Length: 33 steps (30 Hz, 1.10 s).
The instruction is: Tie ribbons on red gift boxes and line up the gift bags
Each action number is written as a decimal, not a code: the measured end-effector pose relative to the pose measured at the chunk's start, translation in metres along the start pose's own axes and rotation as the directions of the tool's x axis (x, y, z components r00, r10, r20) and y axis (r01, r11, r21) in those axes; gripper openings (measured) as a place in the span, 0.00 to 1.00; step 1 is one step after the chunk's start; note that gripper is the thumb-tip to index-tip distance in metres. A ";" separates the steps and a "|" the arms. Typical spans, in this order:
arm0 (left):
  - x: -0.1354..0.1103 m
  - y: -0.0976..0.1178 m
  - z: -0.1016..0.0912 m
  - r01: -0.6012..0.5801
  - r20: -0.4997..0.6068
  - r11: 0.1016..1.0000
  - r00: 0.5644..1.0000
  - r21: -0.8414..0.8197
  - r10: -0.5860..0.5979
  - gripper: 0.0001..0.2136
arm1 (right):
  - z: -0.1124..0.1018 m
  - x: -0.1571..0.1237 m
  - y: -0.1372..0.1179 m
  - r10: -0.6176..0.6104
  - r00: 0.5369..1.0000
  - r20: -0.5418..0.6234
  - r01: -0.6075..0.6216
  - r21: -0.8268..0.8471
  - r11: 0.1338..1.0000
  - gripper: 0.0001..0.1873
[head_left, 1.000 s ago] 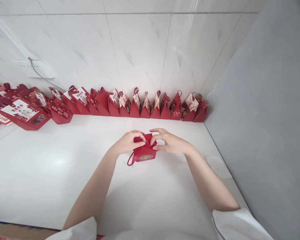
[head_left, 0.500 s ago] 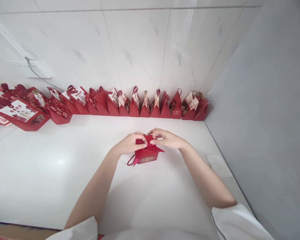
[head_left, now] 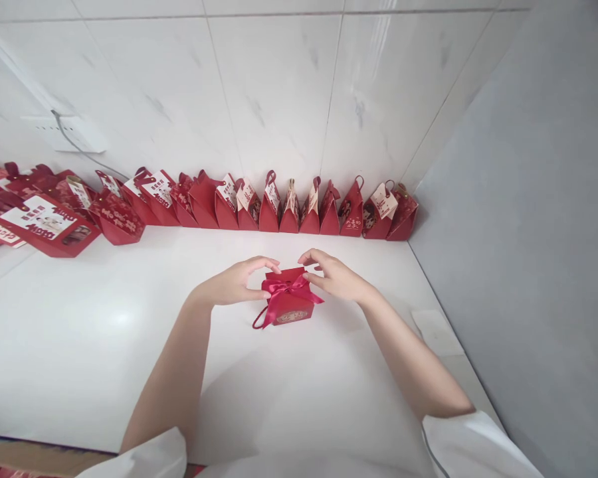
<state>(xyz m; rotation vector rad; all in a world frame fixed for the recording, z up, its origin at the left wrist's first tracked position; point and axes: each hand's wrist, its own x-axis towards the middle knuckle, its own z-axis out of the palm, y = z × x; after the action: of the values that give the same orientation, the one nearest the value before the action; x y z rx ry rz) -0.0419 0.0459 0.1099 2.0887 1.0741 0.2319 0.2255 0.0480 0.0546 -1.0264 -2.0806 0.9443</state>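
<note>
In the middle of the white table (head_left: 144, 378) stands a small red gift box (head_left: 303, 309) with a gold emblem on its front. A shiny crimson ribbon bow (head_left: 288, 287) is tied across its upper part, the tails hanging down at either side. A dark red cord handle (head_left: 259, 318) loops out at the lower left. My left hand (head_left: 234, 282) is open at the box's left, thumb and fingers apart, fingertips close to the bow. On the other side, my right hand (head_left: 337, 275) is open too, its thumb at the bow's right loop and its fingers curved behind.
A row of red gift boxes (head_left: 269, 212) lines the tiled wall (head_left: 279, 86). More boxes crowd the left, including one with a white label (head_left: 40, 219). A cable (head_left: 74, 146) runs from a wall socket plate. A grey panel (head_left: 538, 219) bounds the table at right.
My hands have let go of the bow and drawn apart, the left one moving farther left. The bow and its knot now show. The box has barely moved.
</note>
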 end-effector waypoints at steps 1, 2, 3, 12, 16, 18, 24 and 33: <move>-0.002 -0.001 -0.002 0.008 -0.007 0.999 1.000 0.034 -0.007 0.20 | -0.001 -0.001 -0.004 -0.014 1.000 -0.024 0.013 -0.023 1.000 0.11; -0.003 -0.001 -0.003 0.021 -0.021 0.998 1.000 0.059 -0.020 0.18 | -0.002 -0.001 -0.008 -0.033 0.999 -0.040 0.031 -0.041 0.999 0.10; -0.003 -0.002 -0.004 0.041 -0.040 0.996 0.998 0.074 -0.038 0.16 | -0.002 -0.002 -0.012 -0.057 0.997 -0.051 0.054 -0.055 0.997 0.08; 0.002 -0.003 0.000 0.135 -0.099 0.977 0.983 -0.162 -0.153 0.16 | 0.023 0.000 -0.025 -0.053 0.999 -0.008 0.052 -0.073 0.996 0.02; 0.006 -0.007 0.003 0.118 -0.130 0.982 0.982 -0.146 -0.137 0.14 | 0.030 0.003 -0.020 -0.032 0.999 0.020 0.033 -0.027 0.999 0.02; 0.009 -0.010 0.005 0.126 -0.153 0.987 0.978 -0.105 -0.141 0.14 | 0.029 0.004 -0.018 -0.055 0.998 0.040 0.056 -0.006 0.998 0.03; 0.016 -0.015 0.012 0.135 -0.191 0.984 0.969 -0.117 -0.156 0.14 | 0.026 0.005 -0.012 -0.097 0.992 0.086 0.095 0.019 0.995 0.05; 0.016 0.007 0.023 0.028 -0.214 0.996 0.976 -0.088 -0.046 0.14 | -0.010 0.001 -0.006 0.129 0.989 0.066 -0.139 0.166 0.976 0.17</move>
<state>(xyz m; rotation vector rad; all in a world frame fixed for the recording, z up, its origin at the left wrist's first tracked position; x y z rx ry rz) -0.0168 0.0424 0.0959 1.9996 1.2081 0.4864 0.2297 0.0494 0.0652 -1.0717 -1.9549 1.2084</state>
